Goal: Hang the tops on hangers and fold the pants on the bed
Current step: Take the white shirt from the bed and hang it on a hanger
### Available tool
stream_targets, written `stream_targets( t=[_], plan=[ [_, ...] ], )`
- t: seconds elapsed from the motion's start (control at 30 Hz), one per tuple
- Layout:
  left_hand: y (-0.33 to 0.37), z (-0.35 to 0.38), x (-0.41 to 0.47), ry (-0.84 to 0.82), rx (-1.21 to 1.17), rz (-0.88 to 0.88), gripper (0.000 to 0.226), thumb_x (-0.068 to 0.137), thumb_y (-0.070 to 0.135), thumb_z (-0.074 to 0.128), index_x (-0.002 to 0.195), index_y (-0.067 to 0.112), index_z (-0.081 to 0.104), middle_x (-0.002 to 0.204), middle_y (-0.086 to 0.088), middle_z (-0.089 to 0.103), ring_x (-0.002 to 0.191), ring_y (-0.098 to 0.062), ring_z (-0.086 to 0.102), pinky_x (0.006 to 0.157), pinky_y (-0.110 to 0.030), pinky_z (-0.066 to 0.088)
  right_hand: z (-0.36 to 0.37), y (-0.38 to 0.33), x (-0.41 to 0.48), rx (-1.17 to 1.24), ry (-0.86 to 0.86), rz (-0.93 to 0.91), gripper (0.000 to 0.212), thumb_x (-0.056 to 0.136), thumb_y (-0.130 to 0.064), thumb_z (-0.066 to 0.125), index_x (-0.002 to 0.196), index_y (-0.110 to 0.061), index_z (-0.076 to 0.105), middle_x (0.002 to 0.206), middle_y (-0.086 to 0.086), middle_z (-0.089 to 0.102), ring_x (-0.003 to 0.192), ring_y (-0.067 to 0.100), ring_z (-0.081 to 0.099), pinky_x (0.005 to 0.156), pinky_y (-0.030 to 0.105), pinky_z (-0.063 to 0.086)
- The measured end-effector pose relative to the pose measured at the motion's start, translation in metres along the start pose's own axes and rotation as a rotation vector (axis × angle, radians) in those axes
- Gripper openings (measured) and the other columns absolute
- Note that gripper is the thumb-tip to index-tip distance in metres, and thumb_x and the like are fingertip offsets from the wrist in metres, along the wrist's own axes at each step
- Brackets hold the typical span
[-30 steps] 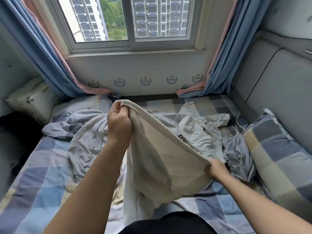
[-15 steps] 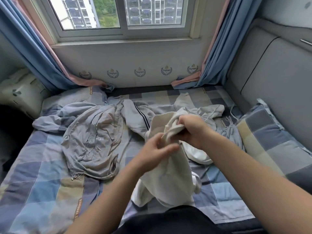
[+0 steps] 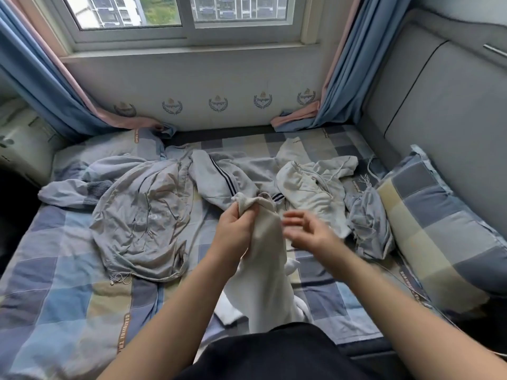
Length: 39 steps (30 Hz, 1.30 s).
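**Desk:** What are the hands doing here?

**Photographer:** The left hand [image 3: 237, 223] is gripping the bunched upper edge of a cream garment [image 3: 267, 253]. It is holding that edge up so the rest is hanging toward the near edge of the bed [image 3: 49, 259]. The right hand [image 3: 307, 229] is hovering just beside the cloth with its fingers spread and loose, holding nothing. Its fingertips are showing blurred.

**Desk:** Why hold it that way?

**Photographer:** By my reading, gathering one end in a single fist is letting the fabric drop straight. It is also freeing the other hand to find a second edge or smooth the cloth. I am not able to tell whether the gathered end is a waistband or a hem.

**Desk:** So is it a top or pants?

**Photographer:** I cannot say. The lower part is disappearing behind the person's dark clothing at the bottom of the frame.

**Desk:** And the rest of the pile?

**Photographer:** It is lying farther back on the bed. A crumpled grey top [image 3: 142, 215] is sitting to the left and a grey piece with dark stripes [image 3: 216, 182] in the middle. A white drawstring garment [image 3: 307, 187] is lying to the right, with a blue-grey bundle [image 3: 370, 226] beside the checked pillow [image 3: 439, 215]. They are overlapping, so where each one is ending is hard to judge. No hangers are showing anywhere.
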<state>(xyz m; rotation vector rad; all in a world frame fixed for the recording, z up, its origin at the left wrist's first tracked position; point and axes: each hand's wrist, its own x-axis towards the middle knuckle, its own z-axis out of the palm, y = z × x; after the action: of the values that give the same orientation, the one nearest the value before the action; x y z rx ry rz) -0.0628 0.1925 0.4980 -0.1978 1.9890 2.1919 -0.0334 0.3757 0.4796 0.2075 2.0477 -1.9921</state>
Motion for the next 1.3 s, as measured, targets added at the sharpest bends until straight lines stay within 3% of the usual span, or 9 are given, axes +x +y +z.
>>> stream_targets(
  t=[0.2, 0.4, 0.63, 0.73, 0.87, 1.0, 1.07, 1.17, 1.3],
  plan=[
    [0.023, 0.017, -0.016, -0.093, -0.158, -0.039, 0.019, 0.104, 0.015, 0.054, 0.097, 0.018, 0.071, 0.094, -0.008, 0.071, 0.092, -0.017, 0.067, 0.088, -0.034, 0.053, 0.024, 0.07, -0.009, -0.277, -0.095, 0.1, 0.045, 0.083, -0.02, 0.078, 0.12, -0.037, 0.058, 0.107, -0.021, 0.072, 0.102, -0.003, 0.064, 0.077, 0.015, 0.051],
    [0.051, -0.001, -0.016, -0.108, -0.299, -0.043, 0.017, 0.101, 0.025, 0.059, 0.105, 0.016, 0.073, 0.097, -0.009, 0.077, 0.087, -0.019, 0.073, 0.075, -0.032, 0.062, 0.017, 0.107, 0.008, -0.661, 0.032, 0.229, 0.009, 0.092, -0.031, 0.062, 0.094, -0.022, 0.064, 0.094, -0.002, 0.069, 0.089, 0.021, 0.059, 0.067, 0.031, 0.045],
    [0.054, -0.035, -0.001, 0.003, -0.23, -0.018, 0.012, 0.1, 0.024, 0.063, 0.104, 0.017, 0.072, 0.098, -0.005, 0.078, 0.089, -0.018, 0.075, 0.069, -0.028, 0.06, 0.005, 0.097, 0.01, -0.733, 0.341, 0.048, 0.023, 0.094, -0.015, 0.06, 0.074, -0.008, 0.068, 0.079, 0.017, 0.071, 0.081, 0.039, 0.061, 0.063, 0.04, 0.039],
    [0.046, -0.058, 0.014, 0.068, -0.094, 0.001, 0.012, 0.097, 0.02, 0.066, 0.104, 0.012, 0.071, 0.097, -0.009, 0.078, 0.091, -0.024, 0.074, 0.073, -0.033, 0.061, -0.006, 0.079, 0.005, -0.763, 0.408, -0.076, 0.035, 0.087, -0.006, 0.062, 0.055, -0.011, 0.048, 0.059, 0.013, 0.058, 0.064, 0.038, 0.053, 0.056, 0.038, 0.032],
    [0.023, -0.077, 0.025, 0.131, 0.087, -0.12, 0.026, 0.093, 0.02, 0.071, 0.114, 0.004, 0.068, 0.109, -0.017, 0.075, 0.097, -0.03, 0.071, 0.078, -0.037, 0.059, -0.013, 0.042, -0.004, -0.726, 0.36, -0.234, 0.046, 0.085, -0.015, 0.069, 0.052, -0.024, 0.04, 0.047, -0.006, 0.042, 0.056, 0.018, 0.044, 0.057, 0.036, 0.031],
    [0.009, -0.062, 0.01, 0.006, 0.318, -0.078, 0.045, 0.093, 0.022, 0.073, 0.133, 0.007, 0.058, 0.128, -0.009, 0.065, 0.116, -0.032, 0.064, 0.102, -0.049, 0.051, -0.007, -0.004, -0.007, -0.46, 0.243, -0.26, 0.04, 0.09, -0.02, 0.073, 0.059, -0.004, 0.053, 0.05, -0.004, 0.048, 0.051, 0.01, 0.048, 0.057, 0.033, 0.047],
    [0.008, -0.046, -0.005, -0.092, 0.423, 0.016, 0.049, 0.09, 0.025, 0.076, 0.135, 0.014, 0.06, 0.126, 0.001, 0.065, 0.112, -0.022, 0.065, 0.098, -0.04, 0.053, -0.002, -0.026, -0.006, -0.285, 0.215, -0.24, 0.041, 0.092, -0.014, 0.071, 0.063, 0.006, 0.052, 0.048, 0.001, 0.048, 0.046, 0.012, 0.051, 0.055, 0.034, 0.051],
    [0.004, -0.017, -0.026, -0.311, 0.53, 0.051, 0.024, 0.083, 0.03, 0.082, 0.103, 0.019, 0.072, 0.092, 0.005, 0.075, 0.085, -0.01, 0.072, 0.076, -0.025, 0.056, 0.009, -0.056, -0.004, -0.081, 0.233, -0.199, 0.038, 0.095, -0.012, 0.067, 0.061, -0.001, 0.055, 0.044, 0.001, 0.049, 0.044, 0.016, 0.049, 0.057, 0.037, 0.053],
    [-0.021, 0.017, -0.046, -0.419, 0.552, -0.076, 0.067, 0.07, 0.051, 0.085, 0.124, 0.021, 0.058, 0.115, 0.007, 0.07, 0.105, -0.009, 0.067, 0.091, -0.033, 0.056, 0.028, -0.086, -0.003, 0.115, 0.202, -0.16, 0.038, 0.096, -0.014, 0.067, 0.059, -0.008, 0.058, 0.045, 0.001, 0.049, 0.044, 0.015, 0.053, 0.053, 0.031, 0.057]
  ],
)
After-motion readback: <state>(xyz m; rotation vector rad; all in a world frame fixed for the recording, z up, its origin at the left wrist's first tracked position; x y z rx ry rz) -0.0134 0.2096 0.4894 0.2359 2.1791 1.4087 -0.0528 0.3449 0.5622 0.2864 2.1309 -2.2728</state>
